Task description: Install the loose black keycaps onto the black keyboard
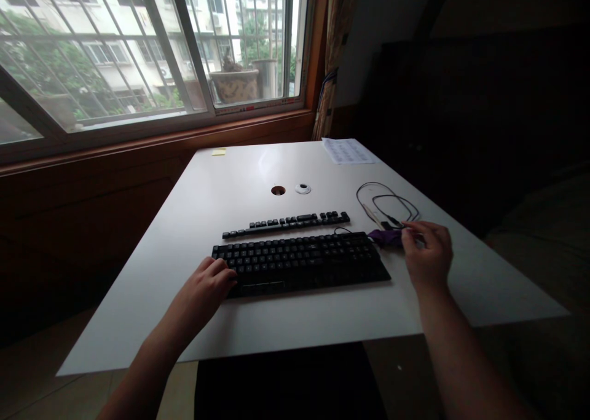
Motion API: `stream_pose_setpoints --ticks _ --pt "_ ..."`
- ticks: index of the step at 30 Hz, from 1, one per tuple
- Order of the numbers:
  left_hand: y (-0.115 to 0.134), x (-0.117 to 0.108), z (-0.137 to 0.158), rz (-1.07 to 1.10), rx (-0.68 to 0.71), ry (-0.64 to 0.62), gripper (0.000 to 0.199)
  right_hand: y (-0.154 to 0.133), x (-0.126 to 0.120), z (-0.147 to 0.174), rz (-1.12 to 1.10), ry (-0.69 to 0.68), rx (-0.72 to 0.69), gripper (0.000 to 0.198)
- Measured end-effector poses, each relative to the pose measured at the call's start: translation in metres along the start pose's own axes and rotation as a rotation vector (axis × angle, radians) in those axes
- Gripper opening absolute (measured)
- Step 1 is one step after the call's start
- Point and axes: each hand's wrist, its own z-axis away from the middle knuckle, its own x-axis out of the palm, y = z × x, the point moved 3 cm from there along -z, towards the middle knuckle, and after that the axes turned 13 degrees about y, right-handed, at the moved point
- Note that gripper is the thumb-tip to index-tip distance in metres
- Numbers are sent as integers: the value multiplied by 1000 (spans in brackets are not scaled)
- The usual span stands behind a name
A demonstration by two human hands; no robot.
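Keyboard (302, 260): lies on the near half of the white table (152, 309), its long near side toward you, probably so that both your hands reach it easily.
Left hand (212, 277): sits on the keyboard's left end, fingers bent over the keys; it seems to steady the board, though you cannot tell from this view whether it truly grips.
Right hand (428, 248): hangs just right of the keyboard, thumb and fingers drawn narrow, close to the purple cloth (387, 238); whether anything is pinched there, you cannot tell.
Purple cloth: bunched by the keyboard's far right corner, within easy reach of your right hand, likely the reason for its spot.
Loose keys (297, 225): stand in rows on the table just beyond the keyboard, lined up, it seems, so that their order is not lost.
Cable (369, 182): looped to the far right, out of your working space.
Hole and cover: the round hole (278, 190) sits open farther off, its white cover (303, 189) just to the right.
Keyboard looks: black and flat, with pale marks on the keys at its left; the near strip looks bare of keys, with a thin long outline; fine detail is too dark.
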Motion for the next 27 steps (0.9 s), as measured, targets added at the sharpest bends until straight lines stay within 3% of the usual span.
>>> stream_pose_setpoints --ticks 8,13,19,27 --pt "-4 8 9 75 -86 110 10 -3 -1 1 -16 -9 -34 19" --pt "-8 7 18 139 -180 209 24 -4 -2 1 -18 -13 -16 20" --pt "-13 -3 17 86 -368 347 29 -4 -1 1 -20 -13 1 19" --pt "-12 25 21 207 -544 379 51 -2 -1 1 -11 -29 37 21"
